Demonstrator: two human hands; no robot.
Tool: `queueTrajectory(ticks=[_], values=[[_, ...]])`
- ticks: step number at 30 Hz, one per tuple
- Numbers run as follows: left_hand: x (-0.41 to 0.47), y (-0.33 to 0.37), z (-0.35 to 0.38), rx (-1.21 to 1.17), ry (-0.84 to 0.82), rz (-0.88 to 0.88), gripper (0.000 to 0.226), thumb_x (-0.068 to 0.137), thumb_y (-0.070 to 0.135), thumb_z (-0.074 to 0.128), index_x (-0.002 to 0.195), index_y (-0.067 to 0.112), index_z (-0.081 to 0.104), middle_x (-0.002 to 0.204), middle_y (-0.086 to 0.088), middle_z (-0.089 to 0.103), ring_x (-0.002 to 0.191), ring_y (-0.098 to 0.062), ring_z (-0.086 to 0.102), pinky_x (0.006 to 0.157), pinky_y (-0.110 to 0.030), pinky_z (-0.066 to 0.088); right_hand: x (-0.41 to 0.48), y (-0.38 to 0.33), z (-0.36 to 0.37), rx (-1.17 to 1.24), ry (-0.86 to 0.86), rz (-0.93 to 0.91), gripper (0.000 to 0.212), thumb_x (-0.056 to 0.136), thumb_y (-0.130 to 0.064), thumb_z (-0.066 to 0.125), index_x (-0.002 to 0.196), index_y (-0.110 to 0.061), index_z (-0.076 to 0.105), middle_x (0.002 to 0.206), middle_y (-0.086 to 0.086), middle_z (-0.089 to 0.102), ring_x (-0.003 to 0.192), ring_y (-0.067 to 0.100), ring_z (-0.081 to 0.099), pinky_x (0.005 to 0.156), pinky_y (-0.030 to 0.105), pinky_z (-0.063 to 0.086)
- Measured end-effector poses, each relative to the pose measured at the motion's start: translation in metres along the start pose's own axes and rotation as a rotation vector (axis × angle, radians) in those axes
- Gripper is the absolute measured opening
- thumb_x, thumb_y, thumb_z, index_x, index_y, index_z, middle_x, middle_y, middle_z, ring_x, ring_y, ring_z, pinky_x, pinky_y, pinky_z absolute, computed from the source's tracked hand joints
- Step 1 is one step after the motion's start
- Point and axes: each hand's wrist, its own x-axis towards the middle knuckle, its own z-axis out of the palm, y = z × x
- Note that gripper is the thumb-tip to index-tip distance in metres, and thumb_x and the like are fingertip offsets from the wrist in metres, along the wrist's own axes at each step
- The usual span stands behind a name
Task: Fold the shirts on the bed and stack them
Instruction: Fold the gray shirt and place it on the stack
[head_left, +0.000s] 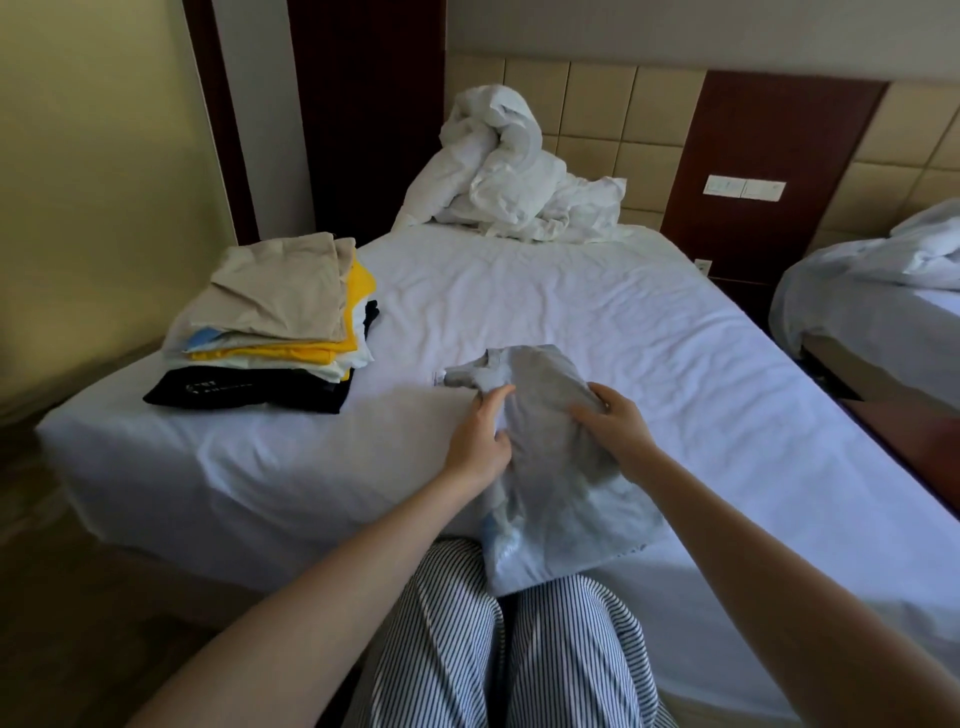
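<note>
Grips of left hand (480, 436) and right hand (613, 423) both pinch grey shirt (550, 462) on bed (571, 291).

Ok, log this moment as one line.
left hand grips grey shirt | right hand grips it | folded stack left on bed

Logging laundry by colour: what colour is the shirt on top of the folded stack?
The top shirt is beige, clearest in the head view.

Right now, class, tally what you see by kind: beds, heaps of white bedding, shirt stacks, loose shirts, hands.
Beds: 2 (bed, second bed)
Bedding heaps: 2 (duvet heap, second duvet heap)
Stacks: 1 (shirt stack)
Loose shirts: 1 (grey shirt)
Hands: 2 (left hand, right hand)
Total: 8
</note>
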Motion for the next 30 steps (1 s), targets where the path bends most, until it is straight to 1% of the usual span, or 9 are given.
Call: queueTrajectory(ticks=[3, 7, 10, 12, 16, 17, 22, 27, 30], values=[[0.011, 0.002, -0.033, -0.002, -0.012, 0.064, 0.058, 0.087, -0.005, 0.045, 0.141, 0.014, 0.038, 0.15, -0.008, 0.034, 0.138, -0.022, 0.032, 0.101, -0.018, 0.026, -0.009, -0.021, 0.003, 0.116, -0.004, -0.035, 0.046, 0.091, -0.021, 0.059, 0.134, -0.013, 0.048, 0.127, 0.007, 0.054, 0.1, 0.013, 0.049, 0.082, 0.024, 0.04], [0.028, 0.004, -0.078, -0.018, 0.002, 0.133, 0.062, 0.088, -0.005, 0.044, 0.144, 0.018, 0.033, 0.152, -0.003, 0.03, 0.14, -0.017, 0.027, 0.105, -0.019, 0.026, -0.008, -0.052, 0.02, 0.189, 0.009, -0.099, 0.048, 0.091, -0.026, 0.058, 0.136, -0.02, 0.044, 0.118, -0.005, 0.049, 0.1, 0.011, 0.047, 0.082, 0.025, 0.039], [0.038, 0.005, -0.109, -0.074, 0.034, 0.128, 0.065, 0.086, -0.007, 0.044, 0.144, 0.021, 0.031, 0.15, 0.0, 0.031, 0.136, -0.015, 0.032, 0.106, -0.026, 0.033, -0.001, -0.076, 0.038, 0.275, -0.034, -0.112, 0.049, 0.091, -0.023, 0.058, 0.137, -0.025, 0.042, 0.116, -0.008, 0.046, 0.102, 0.013, 0.047, 0.081, 0.026, 0.04], [0.048, 0.0, -0.13, -0.089, 0.055, 0.101, 0.068, 0.085, -0.007, 0.045, 0.144, 0.024, 0.031, 0.148, 0.002, 0.034, 0.134, -0.013, 0.034, 0.104, -0.025, 0.035, 0.01, -0.093, 0.051, 0.339, -0.097, -0.091, 0.051, 0.091, -0.019, 0.058, 0.138, -0.027, 0.04, 0.118, -0.008, 0.045, 0.104, 0.015, 0.047, 0.083, 0.028, 0.042], [0.075, -0.009, -0.178, -0.112, 0.104, 0.061, 0.071, 0.081, -0.006, 0.047, 0.142, 0.029, 0.034, 0.137, -0.002, 0.047, 0.118, -0.019, 0.052, 0.095, -0.035, 0.047, 0.041, -0.131, 0.084, 0.439, -0.178, -0.072, 0.058, 0.088, -0.017, 0.061, 0.139, -0.033, 0.039, 0.132, -0.003, 0.044, 0.114, 0.021, 0.049, 0.097, 0.037, 0.046], [0.083, -0.01, -0.191, -0.125, 0.115, 0.051, 0.071, 0.081, -0.007, 0.048, 0.141, 0.029, 0.035, 0.134, -0.001, 0.048, 0.115, -0.017, 0.053, 0.094, -0.034, 0.048, 0.05, -0.143, 0.092, 0.45, -0.195, -0.082, 0.059, 0.087, -0.017, 0.061, 0.139, -0.033, 0.038, 0.135, -0.002, 0.044, 0.116, 0.021, 0.049, 0.099, 0.039, 0.045], [0.136, -0.02, -0.258, -0.103, 0.182, 0.049, 0.067, 0.081, -0.01, 0.051, 0.137, 0.026, 0.042, 0.129, 0.004, 0.043, 0.115, -0.01, 0.044, 0.089, -0.021, 0.041, 0.097, -0.199, 0.129, 0.55, -0.261, -0.146, 0.062, 0.087, -0.016, 0.063, 0.141, -0.03, 0.037, 0.139, -0.002, 0.041, 0.121, 0.02, 0.047, 0.104, 0.038, 0.042], [0.178, -0.043, -0.315, -0.074, 0.277, -0.032, 0.069, 0.079, -0.009, 0.06, 0.135, 0.028, 0.046, 0.126, 0.002, 0.039, 0.111, -0.018, 0.043, 0.095, -0.032, 0.041, 0.145, -0.243, 0.176, 0.559, -0.301, -0.225, 0.066, 0.085, -0.014, 0.066, 0.143, -0.026, 0.035, 0.138, 0.0, 0.041, 0.123, 0.02, 0.046, 0.105, 0.037, 0.041], [0.199, -0.072, -0.347, -0.096, 0.356, -0.072, 0.069, 0.08, -0.011, 0.057, 0.137, 0.025, 0.044, 0.126, 0.001, 0.039, 0.109, -0.017, 0.041, 0.087, -0.028, 0.038, 0.17, -0.266, 0.214, 0.549, -0.328, -0.236, 0.078, 0.083, -0.011, 0.067, 0.147, -0.021, 0.024, 0.142, 0.005, 0.039, 0.126, 0.023, 0.044, 0.107, 0.041, 0.038]])
